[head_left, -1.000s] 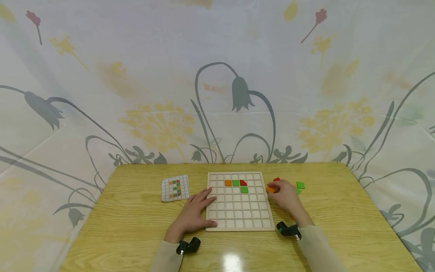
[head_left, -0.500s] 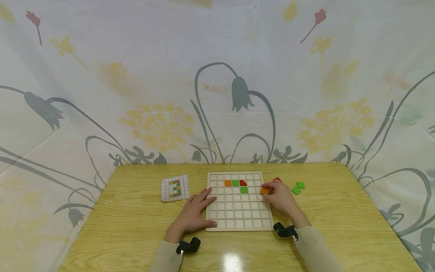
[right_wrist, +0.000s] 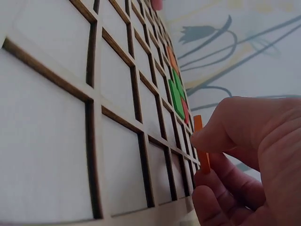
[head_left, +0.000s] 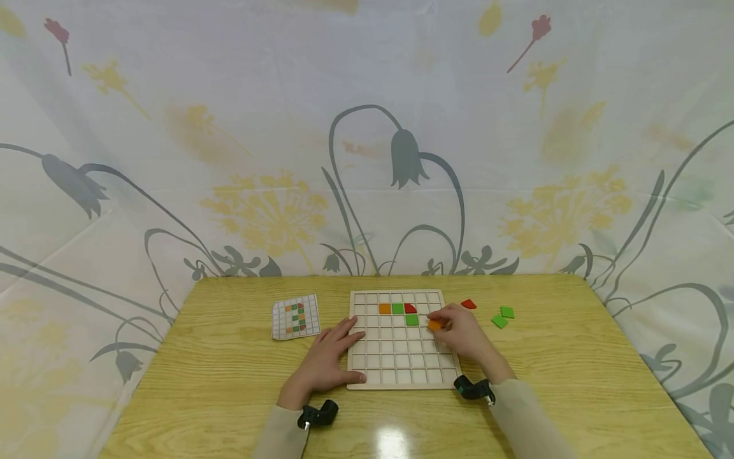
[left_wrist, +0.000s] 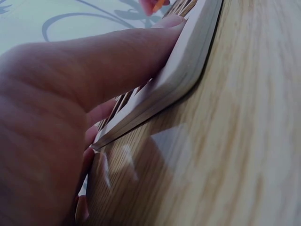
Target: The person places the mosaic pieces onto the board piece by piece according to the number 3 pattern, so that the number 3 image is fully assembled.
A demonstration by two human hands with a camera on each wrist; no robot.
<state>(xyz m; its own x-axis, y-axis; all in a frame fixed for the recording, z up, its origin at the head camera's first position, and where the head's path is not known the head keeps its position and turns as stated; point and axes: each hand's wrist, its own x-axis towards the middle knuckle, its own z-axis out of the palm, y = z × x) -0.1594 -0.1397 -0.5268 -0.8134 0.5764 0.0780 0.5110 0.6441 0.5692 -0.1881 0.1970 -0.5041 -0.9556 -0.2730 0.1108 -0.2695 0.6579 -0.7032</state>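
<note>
Pinching an orange tile [head_left: 434, 324] between thumb and fingertips, the right hand [head_left: 461, 335] hovers over the right part of the board [head_left: 401, 357], just right of the green tile [head_left: 411, 320] seated in its grid; the left hand [head_left: 323, 363] lies with fingers straight and relaxed on the board's left edge, thumb along its near corner; a pattern card [head_left: 295, 317] sits left of the board; a red piece [head_left: 468, 304] and two green squares [head_left: 502, 317] lie on the table [head_left: 229, 382] to the right.
</note>
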